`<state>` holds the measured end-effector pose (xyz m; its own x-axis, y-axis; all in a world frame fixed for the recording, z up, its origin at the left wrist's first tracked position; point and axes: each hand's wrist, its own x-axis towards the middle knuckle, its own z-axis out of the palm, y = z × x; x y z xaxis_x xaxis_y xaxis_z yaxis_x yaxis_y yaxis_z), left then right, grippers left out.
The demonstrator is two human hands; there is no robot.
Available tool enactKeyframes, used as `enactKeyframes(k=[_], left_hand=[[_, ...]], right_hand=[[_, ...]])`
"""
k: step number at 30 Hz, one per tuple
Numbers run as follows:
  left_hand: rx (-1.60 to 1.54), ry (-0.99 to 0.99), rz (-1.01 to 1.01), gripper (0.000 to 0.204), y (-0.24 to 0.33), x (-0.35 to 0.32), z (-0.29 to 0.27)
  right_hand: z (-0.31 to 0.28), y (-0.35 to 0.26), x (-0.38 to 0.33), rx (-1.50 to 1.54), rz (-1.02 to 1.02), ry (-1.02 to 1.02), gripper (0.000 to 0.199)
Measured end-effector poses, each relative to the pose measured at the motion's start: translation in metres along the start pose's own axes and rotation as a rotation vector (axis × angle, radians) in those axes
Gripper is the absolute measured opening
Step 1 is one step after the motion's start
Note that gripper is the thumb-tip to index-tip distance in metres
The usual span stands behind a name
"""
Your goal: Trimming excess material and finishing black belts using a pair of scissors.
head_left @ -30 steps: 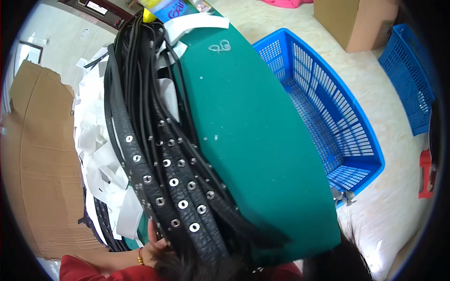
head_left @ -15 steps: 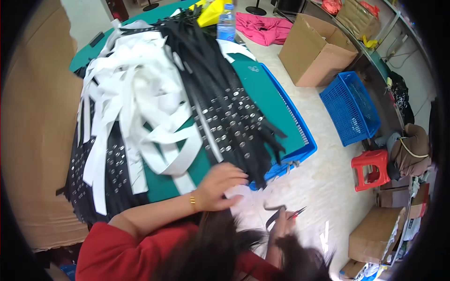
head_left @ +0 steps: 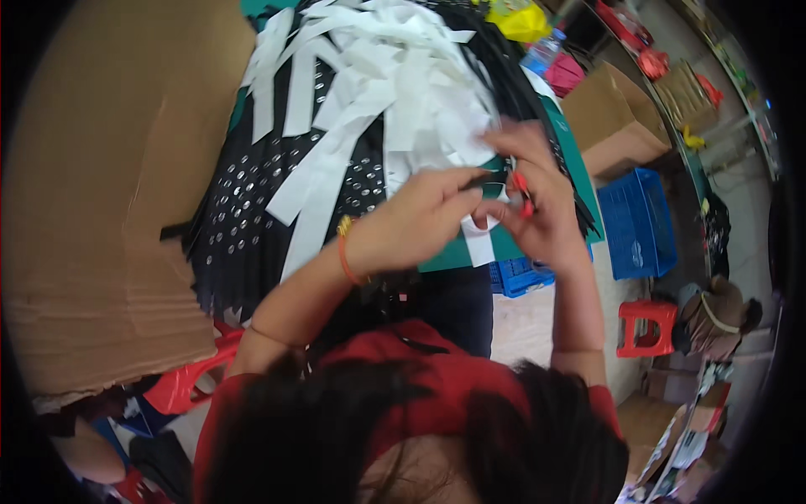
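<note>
My left hand (head_left: 416,220) is closed in a pinch over the front of the table, at the end of a dark strip (head_left: 480,180). Facing it, my right hand (head_left: 546,206) curls around small red-handled snips (head_left: 523,195); motion blurs its fingers and the blades are hard to see. Below and behind my hands, a heap of white strips (head_left: 411,101) covers the middle of the table. Black straps with metal eyelets (head_left: 243,197) lie under and beside the heap.
A tall cardboard sheet (head_left: 101,210) borders the left side. On the right are a blue basket (head_left: 638,227), an open carton (head_left: 613,118) and a red stool (head_left: 646,328). A water bottle (head_left: 544,50) stands at the far right of the table, near yellow plastic (head_left: 516,21).
My right hand has come up from low on the right to meet my left over the table, bringing the snips. My left hand has gone from open to pinching. The view has swung rightward.
</note>
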<state>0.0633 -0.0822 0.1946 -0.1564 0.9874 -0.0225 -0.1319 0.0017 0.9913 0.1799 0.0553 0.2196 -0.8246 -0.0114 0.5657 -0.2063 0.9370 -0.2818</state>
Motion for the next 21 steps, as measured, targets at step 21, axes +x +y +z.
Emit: enactKeyframes(k=[21], left_hand=[[-0.196,0.715,0.148,0.022,-0.027,-0.023,-0.171]], right_hand=[[-0.005,0.182,0.012,1.004,0.743,0.023,0.033]])
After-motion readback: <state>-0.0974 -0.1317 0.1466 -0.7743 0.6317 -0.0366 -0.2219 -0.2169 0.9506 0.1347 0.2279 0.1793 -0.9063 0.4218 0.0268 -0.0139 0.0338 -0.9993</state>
